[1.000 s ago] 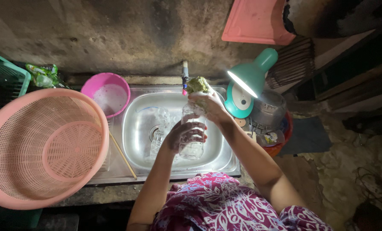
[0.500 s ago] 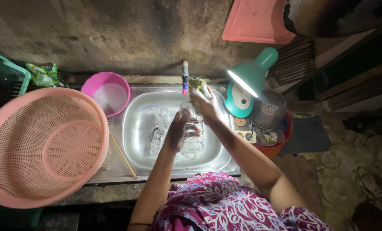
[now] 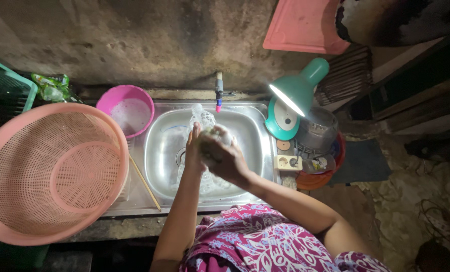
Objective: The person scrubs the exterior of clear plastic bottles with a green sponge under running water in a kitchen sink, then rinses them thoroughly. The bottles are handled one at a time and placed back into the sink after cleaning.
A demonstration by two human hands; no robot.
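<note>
The clear glass [image 3: 203, 121] stands over the steel sink [image 3: 245, 126], below the tap [image 3: 218, 93]. My left hand [image 3: 193, 150] grips it, fingers wrapped; my right hand [image 3: 224, 157] curls closed around a soapy sponge [image 3: 211, 143], forearm angled in.

Over the steel sink [image 3: 245, 126], the left hand [image 3: 194, 150] and right hand [image 3: 224, 160] together grip a clear glass [image 3: 203, 120] beside a pink basket [image 3: 48, 176].

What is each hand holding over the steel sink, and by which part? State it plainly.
The left hand grips a clear glass vessel by its side. The right hand closes round a soapy pale scrubbing sponge, pressed against the glass. Exact finger placement cannot be told.
</note>
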